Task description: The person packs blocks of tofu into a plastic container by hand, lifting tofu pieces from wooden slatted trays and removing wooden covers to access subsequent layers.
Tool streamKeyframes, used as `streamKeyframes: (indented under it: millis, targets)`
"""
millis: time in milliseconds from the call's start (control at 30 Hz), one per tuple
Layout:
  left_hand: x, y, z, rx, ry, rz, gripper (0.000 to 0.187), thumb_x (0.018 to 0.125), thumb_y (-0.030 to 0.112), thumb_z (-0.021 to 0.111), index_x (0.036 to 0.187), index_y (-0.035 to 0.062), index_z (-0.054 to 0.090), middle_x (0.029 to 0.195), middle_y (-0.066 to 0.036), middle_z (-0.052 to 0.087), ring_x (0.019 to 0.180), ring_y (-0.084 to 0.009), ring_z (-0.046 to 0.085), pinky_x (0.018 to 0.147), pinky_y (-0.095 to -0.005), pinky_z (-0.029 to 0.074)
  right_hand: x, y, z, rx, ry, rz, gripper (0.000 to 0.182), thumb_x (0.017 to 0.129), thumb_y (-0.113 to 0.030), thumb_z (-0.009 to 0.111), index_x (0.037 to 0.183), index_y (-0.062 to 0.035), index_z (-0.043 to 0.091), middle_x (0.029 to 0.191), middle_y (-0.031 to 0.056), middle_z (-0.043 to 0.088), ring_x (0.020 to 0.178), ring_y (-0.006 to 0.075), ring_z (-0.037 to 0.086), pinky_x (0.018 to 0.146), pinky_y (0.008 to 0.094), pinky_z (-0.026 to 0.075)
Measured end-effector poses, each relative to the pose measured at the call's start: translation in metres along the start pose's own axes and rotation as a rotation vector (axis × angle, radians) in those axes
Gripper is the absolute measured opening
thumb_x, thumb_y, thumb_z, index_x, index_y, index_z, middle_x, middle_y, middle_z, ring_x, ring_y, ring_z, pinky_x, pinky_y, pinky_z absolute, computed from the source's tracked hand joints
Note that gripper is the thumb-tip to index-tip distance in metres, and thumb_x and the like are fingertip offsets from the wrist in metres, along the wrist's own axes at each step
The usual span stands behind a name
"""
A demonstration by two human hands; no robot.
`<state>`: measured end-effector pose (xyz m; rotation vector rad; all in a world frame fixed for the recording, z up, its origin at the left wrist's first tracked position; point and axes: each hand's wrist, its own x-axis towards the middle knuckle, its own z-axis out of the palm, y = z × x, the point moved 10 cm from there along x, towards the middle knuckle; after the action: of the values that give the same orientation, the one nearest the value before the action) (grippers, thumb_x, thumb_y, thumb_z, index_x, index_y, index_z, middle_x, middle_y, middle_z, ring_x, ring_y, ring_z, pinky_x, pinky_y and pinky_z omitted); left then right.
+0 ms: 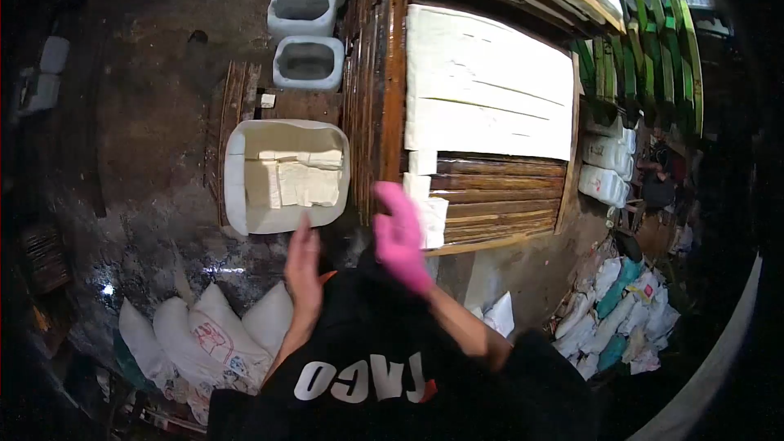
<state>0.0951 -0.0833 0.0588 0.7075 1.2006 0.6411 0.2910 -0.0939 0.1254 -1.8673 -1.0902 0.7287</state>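
Observation:
My left hand (303, 268) is bare, with its fingers stretched out just below the near rim of a white plastic tub (235, 184). Nothing shows in it. Inside the tub lie several pale tofu blocks (309, 183). My right hand (399, 237) wears a pink glove; its fingers are apart, a little blurred, and nothing is seen between them. It is beside small cut tofu pieces (431, 220) at the left edge of a wooden slatted board (498, 188). Beyond them a large white tofu slab (490, 82), scored with lines, covers the far part of the board.
Open white containers (309, 63) stand in a row behind the tub. White sacks (220, 331) lie at the lower left. Green slatted racks (645, 57) and stacked white jugs (606, 163) are at right, above a heap of bags (621, 310). The floor looks wet.

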Motion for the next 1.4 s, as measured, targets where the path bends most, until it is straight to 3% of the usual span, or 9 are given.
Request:
streamKeyframes:
  millis: [133, 200, 267, 433, 733, 933, 1133, 1200, 1400]
  targets:
    - [-0.022, -0.013, 0.129, 0.227, -0.468, 0.283, 0.056, 0.101, 0.019, 0.032, 0.148, -0.0026, 0.012, 0.157, -0.016, 0.004, 0.145, -0.0251, 0.004, 0.116, -0.0334, 0.006, -0.068, 0.1, -0.105, -0.372, 0.333, 0.287, 0.055, 0.095, -0.01, 0.04, 0.145, 0.0052, 0.023, 0.153, 0.0228, 0.02, 0.143, 0.0369, 0.013, 0.116, 0.0408, 0.011]
    - [-0.02, -0.035, 0.159, 0.27, -0.446, 0.352, 0.059, 0.101, 0.023, 0.029, 0.148, -0.0041, 0.007, 0.157, -0.018, 0.0, 0.145, -0.0261, 0.0, 0.116, -0.0346, 0.003, -0.071, 0.115, -0.063, -0.746, 0.07, 0.239, 0.057, 0.096, -0.015, 0.038, 0.146, 0.005, 0.018, 0.154, 0.0224, 0.013, 0.143, 0.0392, 0.007, 0.117, 0.0412, 0.008]
    - [-0.024, -0.04, 0.172, 0.438, -0.367, 0.402, 0.059, 0.101, 0.026, 0.026, 0.148, -0.0041, 0.008, 0.157, -0.019, 0.002, 0.145, -0.0269, 0.001, 0.116, -0.0352, 0.004, -0.071, 0.086, -0.065, 0.062, 0.151, 0.182, 0.056, 0.097, -0.015, 0.039, 0.146, 0.0036, 0.021, 0.153, 0.0228, 0.019, 0.143, 0.0338, 0.015, 0.115, 0.0399, 0.014]
    - [-0.027, -0.047, 0.175, 0.461, -0.159, 0.437, 0.059, 0.101, 0.029, 0.025, 0.148, -0.004, 0.008, 0.156, -0.019, 0.006, 0.145, -0.028, 0.005, 0.116, -0.0358, 0.005, -0.053, 0.147, -0.062, 0.801, 0.1, 0.591, 0.033, 0.095, -0.011, 0.054, 0.126, 0.0003, 0.051, 0.115, 0.0084, 0.061, 0.101, 0.0126, 0.058, 0.085, 0.0279, 0.047]
    - [-0.056, -0.049, 0.211, 0.54, -0.133, 0.417, 0.064, 0.101, 0.034, 0.03, 0.148, -0.0034, 0.006, 0.155, -0.021, 0.007, 0.144, -0.0327, 0.007, 0.116, -0.0377, 0.007, -0.055, 0.149, -0.075, 0.856, -0.214, 0.627, 0.04, 0.079, -0.009, 0.074, 0.115, -0.0003, 0.06, 0.106, 0.0058, 0.067, 0.093, 0.0123, 0.062, 0.081, 0.028, 0.049]
    - [-0.027, 0.007, 0.225, 0.777, -0.107, 0.604, 0.084, 0.087, 0.012, 0.056, 0.148, -0.0035, 0.0, 0.154, -0.025, 0.001, 0.144, -0.0361, 0.003, 0.117, -0.0404, 0.007, 0.009, 0.155, -0.127, 0.809, -0.006, 0.533, 0.034, 0.077, -0.002, 0.072, 0.11, -0.0001, 0.062, 0.1, 0.0059, 0.068, 0.086, 0.0127, 0.064, 0.076, 0.0283, 0.052]
    - [0.031, 0.013, 0.214, 0.786, -0.234, 0.651, 0.098, 0.07, -0.007, 0.058, 0.148, -0.0019, -0.002, 0.155, -0.023, 0.003, 0.144, -0.0339, 0.006, 0.116, -0.0359, 0.011, 0.066, 0.144, -0.088, 0.599, -0.102, 0.382, 0.038, 0.072, -0.013, 0.078, 0.106, -0.0009, 0.066, 0.095, 0.0028, 0.068, 0.084, 0.0091, 0.059, 0.076, 0.0265, 0.048]
    - [0.033, 0.011, 0.21, 0.826, -0.258, 0.661, 0.101, 0.068, -0.009, 0.058, 0.149, 0.0, -0.002, 0.156, -0.021, 0.005, 0.145, -0.0317, 0.007, 0.116, -0.0351, 0.01, 0.065, 0.137, -0.083, 0.533, -0.208, 0.396, 0.043, 0.079, -0.021, 0.073, 0.114, 0.0004, 0.062, 0.104, 0.0051, 0.067, 0.091, 0.0116, 0.061, 0.082, 0.0272, 0.048]
    - [0.042, 0.009, 0.198, 0.529, -0.299, 0.521, 0.102, 0.069, -0.009, 0.062, 0.151, 0.006, 0.004, 0.154, -0.02, 0.016, 0.143, -0.0297, 0.018, 0.114, -0.034, 0.017, 0.06, 0.138, -0.052, 1.446, -0.541, 0.788, 0.06, 0.094, -0.041, 0.038, 0.129, 0.0058, 0.048, 0.128, 0.0206, 0.056, 0.114, 0.0322, 0.057, 0.102, 0.0404, 0.041]
